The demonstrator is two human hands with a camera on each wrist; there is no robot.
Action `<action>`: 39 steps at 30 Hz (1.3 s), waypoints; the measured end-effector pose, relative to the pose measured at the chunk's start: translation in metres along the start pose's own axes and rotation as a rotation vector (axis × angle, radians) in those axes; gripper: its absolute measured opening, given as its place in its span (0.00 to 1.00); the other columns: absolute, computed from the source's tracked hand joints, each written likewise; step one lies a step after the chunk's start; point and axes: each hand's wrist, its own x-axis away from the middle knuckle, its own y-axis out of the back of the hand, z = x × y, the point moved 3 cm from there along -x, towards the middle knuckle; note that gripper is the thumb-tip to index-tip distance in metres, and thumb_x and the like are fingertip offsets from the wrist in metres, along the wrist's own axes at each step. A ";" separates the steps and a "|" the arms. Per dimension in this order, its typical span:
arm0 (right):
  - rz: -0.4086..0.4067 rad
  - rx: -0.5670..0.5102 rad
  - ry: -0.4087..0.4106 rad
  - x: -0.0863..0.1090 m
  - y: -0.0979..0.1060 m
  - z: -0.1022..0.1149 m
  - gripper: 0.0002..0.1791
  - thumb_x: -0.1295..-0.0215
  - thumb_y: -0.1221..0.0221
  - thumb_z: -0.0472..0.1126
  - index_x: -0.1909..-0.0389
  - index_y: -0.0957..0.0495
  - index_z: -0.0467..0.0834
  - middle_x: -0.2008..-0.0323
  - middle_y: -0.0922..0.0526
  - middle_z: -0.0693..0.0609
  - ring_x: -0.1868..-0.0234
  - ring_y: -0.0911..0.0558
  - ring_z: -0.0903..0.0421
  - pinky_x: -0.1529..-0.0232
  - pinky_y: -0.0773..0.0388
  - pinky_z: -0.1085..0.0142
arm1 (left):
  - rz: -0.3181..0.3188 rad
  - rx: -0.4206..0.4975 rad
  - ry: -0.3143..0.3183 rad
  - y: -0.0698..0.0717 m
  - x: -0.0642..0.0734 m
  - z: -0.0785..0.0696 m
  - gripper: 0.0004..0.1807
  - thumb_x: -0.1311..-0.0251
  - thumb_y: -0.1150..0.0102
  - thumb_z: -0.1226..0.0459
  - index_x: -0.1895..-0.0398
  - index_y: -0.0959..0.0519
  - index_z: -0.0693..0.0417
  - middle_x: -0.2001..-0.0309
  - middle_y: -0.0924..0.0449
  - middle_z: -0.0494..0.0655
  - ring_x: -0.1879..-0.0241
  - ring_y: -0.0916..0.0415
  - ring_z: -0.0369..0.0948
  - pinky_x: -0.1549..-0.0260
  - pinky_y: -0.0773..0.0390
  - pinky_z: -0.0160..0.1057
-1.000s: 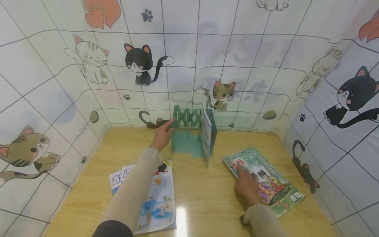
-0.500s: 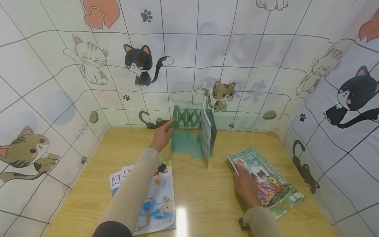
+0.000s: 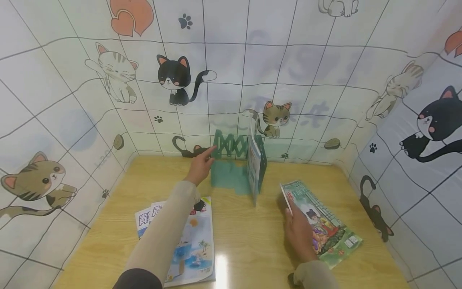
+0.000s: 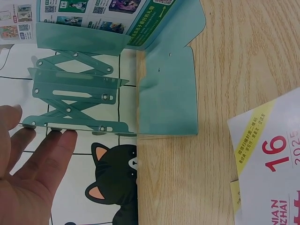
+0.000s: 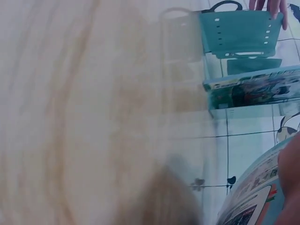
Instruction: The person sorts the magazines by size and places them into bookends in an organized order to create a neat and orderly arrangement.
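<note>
A green metal expandable bookend (image 4: 75,89) with crisscross bars stands at the back of the table. My left hand (image 3: 200,166) pinches its left end plate, thumb on one side and fingertips on the other in the left wrist view. Upright against the right part of the bookend leans a magazine (image 3: 254,168). My right hand (image 3: 298,233) grips the left edge of a green illustrated magazine (image 3: 325,224), thumb on the cover; the other fingers are hidden under it. That edge is raised off the table, and the magazine's underside (image 5: 253,201) shows in the right wrist view.
More magazines (image 3: 196,245) lie overlapped at the front left of the wooden table (image 3: 245,241), partly under my left forearm. A cloth wall (image 3: 223,60) with printed cats and a grid encloses the table's back and sides.
My right hand has slipped its fingers under the green magazine's left edge and lifted it, shifting it slightly. The left hand stays on the bookend. The head view has shifted a little.
</note>
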 end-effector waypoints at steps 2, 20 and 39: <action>-0.002 -0.012 -0.006 -0.001 0.002 0.003 0.25 0.23 0.56 0.46 0.28 0.37 0.45 0.40 0.26 0.35 0.43 0.26 0.33 0.44 0.34 0.40 | -0.006 -0.011 -0.004 0.000 0.000 -0.002 0.27 0.29 0.49 0.62 0.28 0.35 0.36 0.51 0.20 0.53 0.86 0.36 0.39 0.87 0.33 0.36; -0.280 -0.051 0.059 -0.007 0.024 0.033 0.21 0.28 0.48 0.40 0.35 0.28 0.43 0.63 0.19 0.36 0.65 0.22 0.35 0.69 0.31 0.41 | -0.026 -0.034 -0.044 -0.001 0.001 -0.003 0.26 0.29 0.49 0.63 0.28 0.34 0.44 0.79 0.29 0.49 0.88 0.39 0.38 0.87 0.36 0.36; -0.438 -0.280 0.153 -0.004 0.039 0.061 0.20 0.32 0.48 0.29 0.41 0.26 0.31 0.56 0.21 0.30 0.58 0.24 0.36 0.61 0.32 0.43 | -0.019 -0.021 -0.048 -0.002 0.000 0.000 0.27 0.29 0.49 0.62 0.28 0.35 0.42 0.83 0.30 0.49 0.86 0.36 0.41 0.88 0.34 0.37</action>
